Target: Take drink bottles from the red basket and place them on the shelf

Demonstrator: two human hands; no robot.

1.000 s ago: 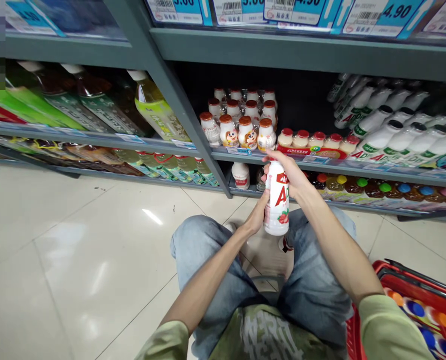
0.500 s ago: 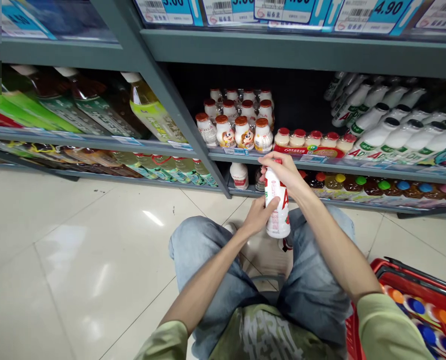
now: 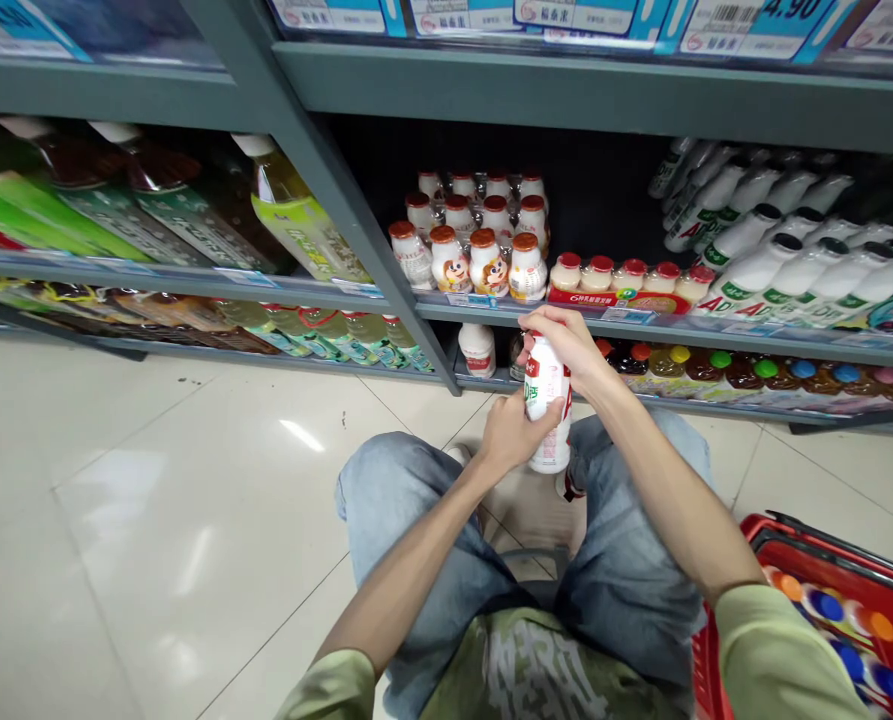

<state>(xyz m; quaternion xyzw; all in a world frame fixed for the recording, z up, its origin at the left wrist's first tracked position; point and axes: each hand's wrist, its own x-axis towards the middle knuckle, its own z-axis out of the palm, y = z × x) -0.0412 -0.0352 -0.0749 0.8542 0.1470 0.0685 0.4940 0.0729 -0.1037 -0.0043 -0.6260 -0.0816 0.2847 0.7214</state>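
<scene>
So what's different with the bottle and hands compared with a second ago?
The white bottle has turned about its long axis: its big red lettering has swung from the front to the picture's right edge of the bottle. The left hand's thumb now lies across the bottle's front. The right hand stays at the cap end. Nothing was let go; the red basket stayed put.

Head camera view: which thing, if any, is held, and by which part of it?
A white bottle: the left hand holds its body, the right hand its top end.

White glare on glossy floor [image 3: 191,500]
</scene>
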